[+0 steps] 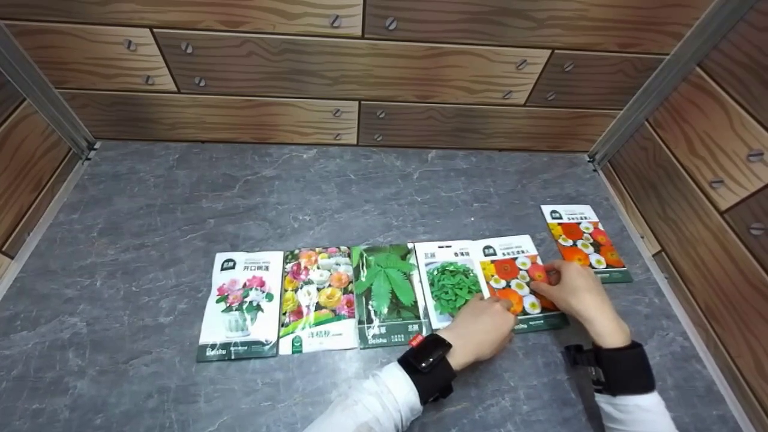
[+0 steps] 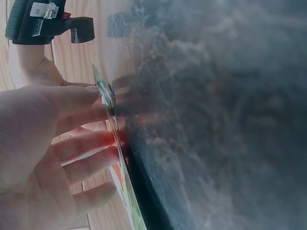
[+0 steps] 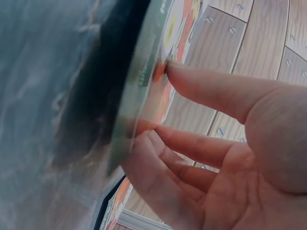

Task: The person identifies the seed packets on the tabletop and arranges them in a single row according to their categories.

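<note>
At the right end of a row of seed packets lies an orange-and-white flower packet [image 1: 507, 273]. My left hand [image 1: 483, 327] holds it by the lower left side, thumb and fingers [image 2: 88, 143] at its edge in the left wrist view. At the opposite edge my right hand [image 1: 579, 294] pinches it, the thumb [image 3: 206, 86] against its printed face in the right wrist view. Part of its lower left is hidden behind the left hand. Immediately left is a green-leaf packet [image 1: 453, 285], partly covered by that hand.
Further left in the row are a fern-like leaf packet [image 1: 384, 288], a mixed-flower packet [image 1: 321, 294] and a pink-flower packet [image 1: 240, 306]. A second orange-and-white flower packet [image 1: 582, 240] lies apart at the upper right. Wood-patterned walls [image 1: 354, 66] enclose the grey marbled surface [image 1: 300, 198].
</note>
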`<state>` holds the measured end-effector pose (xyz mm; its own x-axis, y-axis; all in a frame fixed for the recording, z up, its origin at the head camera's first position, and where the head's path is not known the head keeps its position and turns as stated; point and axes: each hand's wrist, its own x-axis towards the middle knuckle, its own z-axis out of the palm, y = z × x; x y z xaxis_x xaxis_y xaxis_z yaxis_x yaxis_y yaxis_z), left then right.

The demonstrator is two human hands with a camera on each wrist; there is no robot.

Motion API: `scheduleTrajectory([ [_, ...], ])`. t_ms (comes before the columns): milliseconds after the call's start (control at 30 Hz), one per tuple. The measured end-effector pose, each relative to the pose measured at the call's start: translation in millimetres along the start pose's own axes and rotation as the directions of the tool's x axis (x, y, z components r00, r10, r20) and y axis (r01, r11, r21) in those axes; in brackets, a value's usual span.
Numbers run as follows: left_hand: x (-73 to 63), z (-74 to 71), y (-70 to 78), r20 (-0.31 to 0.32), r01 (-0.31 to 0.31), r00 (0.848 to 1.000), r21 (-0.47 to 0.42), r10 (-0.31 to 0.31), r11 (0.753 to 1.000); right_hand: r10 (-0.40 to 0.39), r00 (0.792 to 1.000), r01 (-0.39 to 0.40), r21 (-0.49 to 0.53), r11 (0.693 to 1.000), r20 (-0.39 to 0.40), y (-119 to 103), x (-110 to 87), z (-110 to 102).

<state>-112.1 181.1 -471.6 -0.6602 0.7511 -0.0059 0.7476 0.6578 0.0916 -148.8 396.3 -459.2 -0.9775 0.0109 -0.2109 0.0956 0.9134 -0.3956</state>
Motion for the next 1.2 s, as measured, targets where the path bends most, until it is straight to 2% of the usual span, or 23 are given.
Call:
scheduleTrajectory([
  [267,-1.6,0.9,-2.3,-0.023,-0.015,1.0,0.022,0.015,1.0,-0.018,1.0,0.018,-0.035,0.999,0.002,-3,1.0,2],
  [400,-1.6,0.4,-4.7,-0.041,-0.02,0.999,0.005,0.02,1.0,-0.021,1.0,0.021,-0.044,0.999,-0.001,-4,1.7,1],
  [633,-3.1,1.0,-11.8,-0.134,-0.015,0.991,-0.153,-0.005,0.988,-0.058,0.996,0.056,-0.043,0.998,-0.064,-8,0.4,1],
  [767,-9.0,1.2,-19.2,-0.18,0.036,0.979,-0.294,-0.093,0.955,-0.069,0.993,0.065,-0.044,0.997,-0.097,-10,-1.5,2],
  [900,-17.7,-1.5,-26.2,-0.199,0.115,0.955,-0.44,-0.222,0.891,-0.065,0.993,0.061,-0.036,0.997,-0.101,-11,-1.9,1],
  [967,-22.4,-4.4,-29.5,-0.21,0.134,0.941,-0.486,-0.264,0.864,-0.063,0.993,0.061,-0.024,0.998,-0.103,-10,-1.4,0],
  [1067,-29.1,-8.0,-33.8,-0.229,0.133,0.931,-0.516,-0.285,0.847,-0.065,0.992,0.064,-0.008,0.998,-0.112,-7,0.2,-2],
  [1200,-36.7,-11.5,-39.3,-0.227,0.129,0.93,-0.538,-0.29,0.833,-0.08,0.987,0.08,-0.006,0.997,-0.138,3,7.3,-8],
])
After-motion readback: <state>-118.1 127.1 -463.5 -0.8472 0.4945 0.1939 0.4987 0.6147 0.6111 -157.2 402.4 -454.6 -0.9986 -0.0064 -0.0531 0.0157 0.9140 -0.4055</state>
